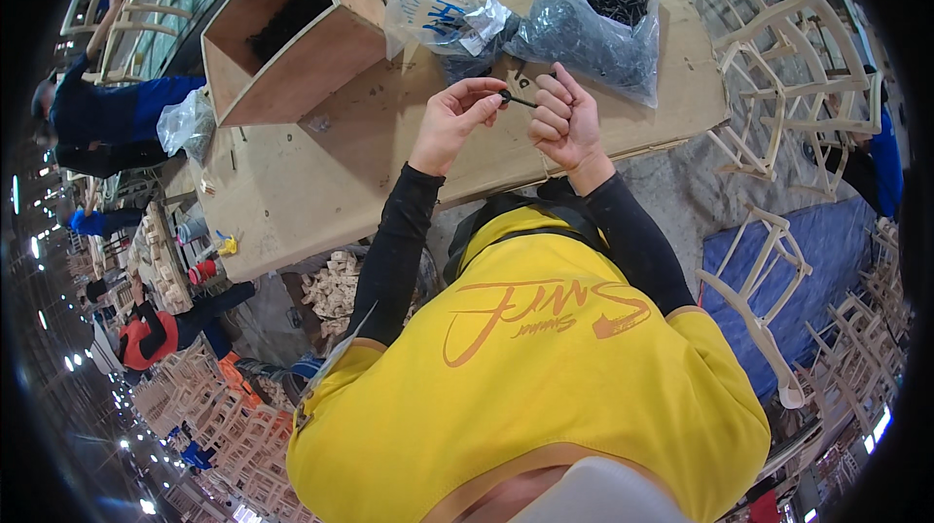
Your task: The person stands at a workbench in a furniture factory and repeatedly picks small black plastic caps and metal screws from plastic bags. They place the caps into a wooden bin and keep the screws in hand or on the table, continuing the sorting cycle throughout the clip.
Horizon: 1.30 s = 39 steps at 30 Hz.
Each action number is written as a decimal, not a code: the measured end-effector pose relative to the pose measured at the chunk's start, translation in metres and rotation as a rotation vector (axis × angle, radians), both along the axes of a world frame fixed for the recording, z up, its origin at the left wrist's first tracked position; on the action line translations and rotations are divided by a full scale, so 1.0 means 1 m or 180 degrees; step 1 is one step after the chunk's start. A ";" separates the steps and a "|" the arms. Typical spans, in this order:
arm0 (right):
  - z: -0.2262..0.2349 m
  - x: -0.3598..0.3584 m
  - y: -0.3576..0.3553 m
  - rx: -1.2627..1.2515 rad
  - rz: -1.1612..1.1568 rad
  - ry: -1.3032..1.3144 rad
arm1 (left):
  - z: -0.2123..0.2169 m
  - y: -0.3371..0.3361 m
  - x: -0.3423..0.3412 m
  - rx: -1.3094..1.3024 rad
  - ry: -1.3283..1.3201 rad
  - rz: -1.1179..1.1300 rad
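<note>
Yellow shirt [545, 377], plywood worktable [321, 173], unfinished wooden chairs [788, 66] around.

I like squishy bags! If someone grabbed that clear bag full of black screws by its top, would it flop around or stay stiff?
The plastic bag of black screws would probably flop: its thin film is crumpled and slumps on the plywood table. It looks well filled, so likely heavy for its size. Its mouth gapes open, so screws might spill.

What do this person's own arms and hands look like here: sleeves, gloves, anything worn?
Both forearms are covered by tight black long sleeves ending at the wrists, under a yellow short-sleeved shirt with tan trim at the sleeve cuffs. The left hand and the right hand are bare: no gloves. No watch or rings can be made out.
</note>
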State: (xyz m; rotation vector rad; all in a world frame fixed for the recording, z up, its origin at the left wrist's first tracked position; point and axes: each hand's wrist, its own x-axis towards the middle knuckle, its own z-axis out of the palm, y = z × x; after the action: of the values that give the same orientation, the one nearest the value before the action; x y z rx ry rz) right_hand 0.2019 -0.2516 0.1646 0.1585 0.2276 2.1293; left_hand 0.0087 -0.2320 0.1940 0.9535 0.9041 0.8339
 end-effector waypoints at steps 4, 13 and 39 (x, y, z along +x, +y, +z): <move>0.002 0.002 0.000 0.0101 0.0042 0.0080 | -0.003 0.000 -0.001 -0.0106 -0.0169 0.0183; 0.004 0.000 -0.001 0.0026 -0.0024 0.0241 | 0.007 -0.006 -0.002 -0.0354 -0.0448 0.0032; 0.012 -0.010 -0.005 0.0126 0.0167 -0.0044 | 0.027 -0.018 0.009 0.0927 0.0740 0.0166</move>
State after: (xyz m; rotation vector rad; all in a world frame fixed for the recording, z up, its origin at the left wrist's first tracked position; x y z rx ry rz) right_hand 0.1919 -0.2563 0.1770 0.1623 0.1835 2.1872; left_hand 0.0176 -0.2496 0.2207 1.3053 1.0274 0.9285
